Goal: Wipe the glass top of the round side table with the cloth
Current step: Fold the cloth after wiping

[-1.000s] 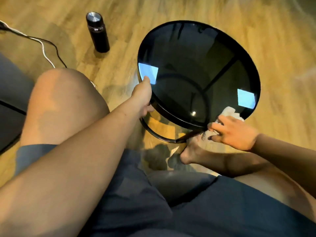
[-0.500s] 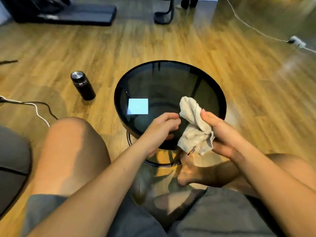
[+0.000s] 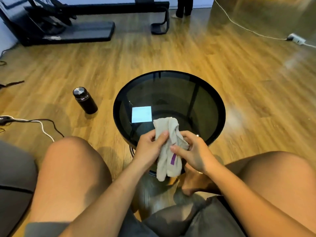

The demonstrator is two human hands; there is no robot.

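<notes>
Head view, the only one: I look down past both bare knees at the round side table (image 3: pixel 220 106), whose dark glass top (image 3: pixel 179 100) serves as the counter here and shows a bright square reflection near its left side. Both forearms reach forward and converge over the near rim of the counter. The left hand (image 3: pixel 150 147) is turned palm inward, its fingers (image 3: pixel 162 136) clenched on the left edge of the cloth (image 3: pixel 168 151), thumb pressed across the front of the fabric. The right hand (image 3: pixel 193 153) comes in from the right with wrist slightly bent, its fingers (image 3: pixel 177 149) grasping the cloth's right side. The cloth is pale beige, bunched lengthwise, with a small purple tag near its lower part; its upper end stands above the hands over the glass, its lower end hangs past the counter's near rim. I cannot tell whether the upper end touches the glass. A bare foot shows below the right wrist. On the wooden floor (image 3: pixel 222 57) left of the counter a black bottle (image 3: pixel 85 100) with a metal cap stands upright, well apart from the hands; cables (image 3: pixel 42 127) lie further left.
</notes>
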